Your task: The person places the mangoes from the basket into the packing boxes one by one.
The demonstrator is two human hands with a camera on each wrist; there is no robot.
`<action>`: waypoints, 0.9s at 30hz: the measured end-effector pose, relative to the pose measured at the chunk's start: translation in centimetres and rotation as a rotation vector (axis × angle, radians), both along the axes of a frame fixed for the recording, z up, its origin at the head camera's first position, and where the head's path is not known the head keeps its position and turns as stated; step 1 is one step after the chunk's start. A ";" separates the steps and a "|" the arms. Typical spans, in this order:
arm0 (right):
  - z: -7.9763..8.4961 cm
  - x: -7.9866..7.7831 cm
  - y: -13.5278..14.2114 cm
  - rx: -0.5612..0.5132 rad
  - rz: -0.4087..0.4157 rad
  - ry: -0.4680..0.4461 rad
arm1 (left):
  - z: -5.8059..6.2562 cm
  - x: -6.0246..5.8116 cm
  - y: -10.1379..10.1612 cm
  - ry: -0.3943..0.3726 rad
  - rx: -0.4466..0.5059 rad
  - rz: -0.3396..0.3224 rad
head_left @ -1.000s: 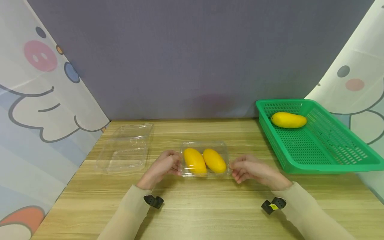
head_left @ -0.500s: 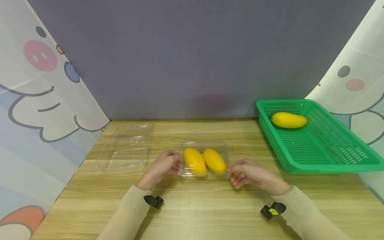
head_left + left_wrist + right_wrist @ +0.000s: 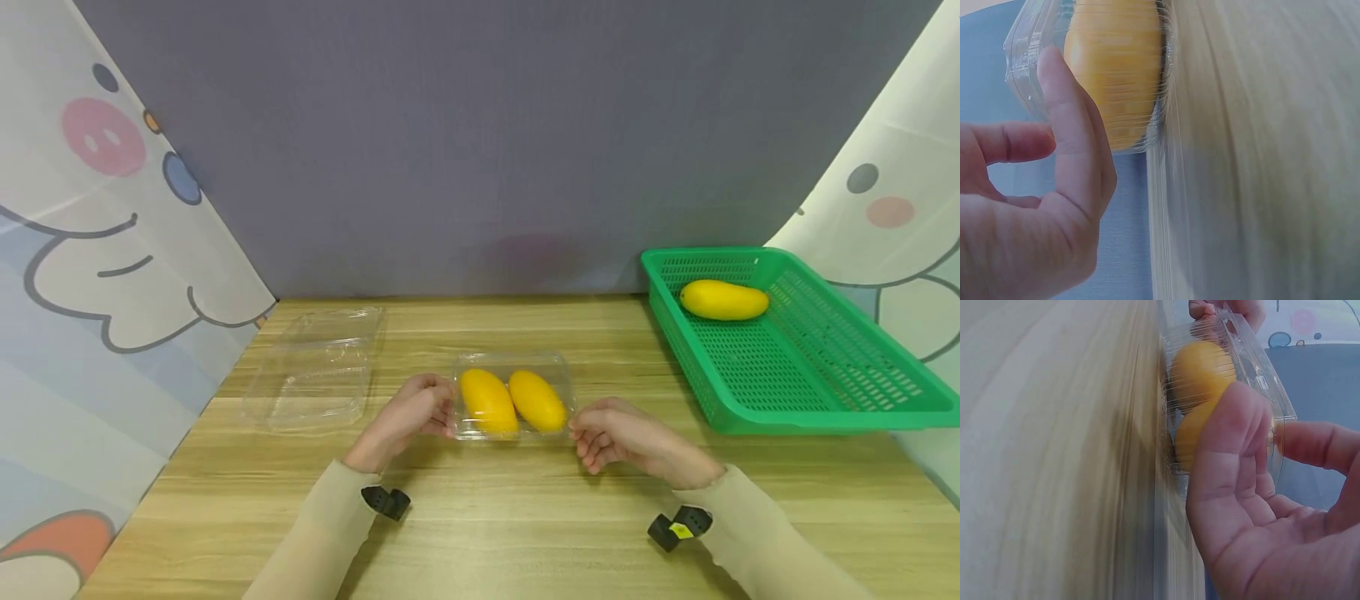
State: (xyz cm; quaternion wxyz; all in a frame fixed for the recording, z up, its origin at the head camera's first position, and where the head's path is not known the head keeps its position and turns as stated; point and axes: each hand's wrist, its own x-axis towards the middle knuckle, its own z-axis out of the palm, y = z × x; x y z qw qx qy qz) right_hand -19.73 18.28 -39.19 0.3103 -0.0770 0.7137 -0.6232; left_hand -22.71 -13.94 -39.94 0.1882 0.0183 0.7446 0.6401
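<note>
A clear plastic clamshell container [image 3: 551, 367] stands in the middle of the table with two yellow mangoes [image 3: 487, 402] inside. Its lid appears to lie over them, though the transparent plastic makes this hard to read. At its left side, my left hand [image 3: 414, 412] pinches the rim between thumb and fingers. On the near right corner, my right hand [image 3: 626, 437] pinches the edge, its fingers curled in the right wrist view. Through the ribbed wall in the left wrist view, one mango [image 3: 1116, 69] shows close to the fingers [image 3: 1072, 125].
A second clear clamshell [image 3: 318, 383] lies spread open at the left on the wooden table [image 3: 480, 517]. At the right stands a green basket [image 3: 832, 421] holding one mango [image 3: 723, 300]. A grey panel [image 3: 480, 150] closes off the back.
My right hand has shifted slightly left and nearer, onto the container's right corner. My left hand and the container have stayed nearly in place.
</note>
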 end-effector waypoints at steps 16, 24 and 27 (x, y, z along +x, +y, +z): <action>0.2 -0.1 0.0 0.013 0.016 0.020 | -0.2 -0.2 0.0 0.004 0.006 -0.004; 0.1 0.0 -0.1 0.006 0.008 0.020 | -0.2 -0.1 0.1 0.006 0.006 -0.001; 0.0 0.0 -0.1 -0.003 -0.001 0.021 | -0.2 -0.1 0.0 0.008 0.007 0.000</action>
